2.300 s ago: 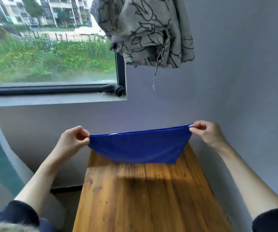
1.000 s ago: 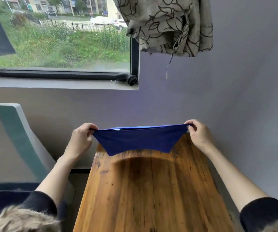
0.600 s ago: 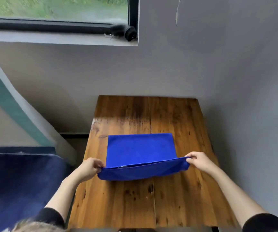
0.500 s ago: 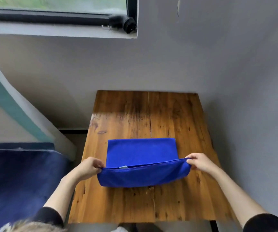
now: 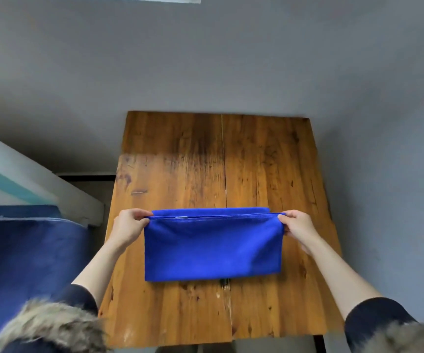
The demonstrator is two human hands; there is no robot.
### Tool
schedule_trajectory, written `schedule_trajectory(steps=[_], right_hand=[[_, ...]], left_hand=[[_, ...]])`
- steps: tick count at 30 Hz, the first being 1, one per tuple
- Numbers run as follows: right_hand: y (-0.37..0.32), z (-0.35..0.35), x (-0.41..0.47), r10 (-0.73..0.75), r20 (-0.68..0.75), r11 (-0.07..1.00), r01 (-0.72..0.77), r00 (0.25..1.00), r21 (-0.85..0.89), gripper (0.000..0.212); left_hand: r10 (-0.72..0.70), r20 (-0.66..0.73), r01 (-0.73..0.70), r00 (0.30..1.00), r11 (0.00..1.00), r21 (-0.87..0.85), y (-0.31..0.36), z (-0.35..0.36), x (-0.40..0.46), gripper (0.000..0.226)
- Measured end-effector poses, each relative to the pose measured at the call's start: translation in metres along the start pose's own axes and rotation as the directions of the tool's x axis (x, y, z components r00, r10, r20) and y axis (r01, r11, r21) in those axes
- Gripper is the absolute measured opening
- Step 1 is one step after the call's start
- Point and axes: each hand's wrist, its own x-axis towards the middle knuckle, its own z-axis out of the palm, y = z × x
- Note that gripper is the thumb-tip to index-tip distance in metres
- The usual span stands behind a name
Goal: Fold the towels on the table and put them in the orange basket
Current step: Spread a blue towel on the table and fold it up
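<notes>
Folded blue cloth towel (image 5: pixel 212 247) lies on our brown wooden plank table (image 5: pixel 175 159). Our left hand (image 5: pixel 126 225) pinches its far left corner; our right hand (image 5: pixel 298 225) pinches its far right corner.

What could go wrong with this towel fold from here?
The left hand and right hand pinch only the far corners of the blue towel, so the middle may sag and crease. The top layer sits short of the layer beneath, so the edges could end up uneven. No orange basket is in view.

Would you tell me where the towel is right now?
The towel lies folded mid-table, its far corners pinched by the left hand and right hand.
</notes>
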Motion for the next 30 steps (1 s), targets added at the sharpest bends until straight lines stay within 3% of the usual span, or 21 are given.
schedule_trajectory(steps=[8, 13, 25, 28, 30], right_hand=[[0.012, 0.022, 0.045, -0.07, -0.065, 0.986, 0.059, 0.995, -0.159, 0.007], [0.015, 0.033, 0.059, -0.21, -0.126, 0.928, 0.157, 0.97, -0.339, 0.009], [0.027, 0.053, 0.089, -0.154, -0.196, 0.957, 0.097, 0.968, -0.272, 0.017], [0.029, 0.06, 0.079, -0.272, -0.323, 0.919, 0.144, 0.906, -0.368, 0.02], [0.03, 0.068, 0.064, -0.455, -0.354, 0.838, 0.258, 0.817, -0.481, 0.028]], left_hand=[[-0.045, 0.007, 0.044, 0.999, 0.999, 0.024, -0.013, 0.027, 0.045, 0.018], [-0.035, 0.002, 0.035, 0.999, 0.999, 0.042, -0.017, 0.032, 0.057, 0.016], [0.0, -0.106, 0.01, 0.994, 0.996, 0.091, -0.029, 0.054, 0.08, 0.015], [0.075, -0.216, -0.041, 0.973, 0.986, 0.16, -0.036, 0.06, 0.075, 0.023], [0.24, -0.288, -0.136, 0.927, 0.931, 0.339, -0.038, 0.066, 0.066, 0.03]])
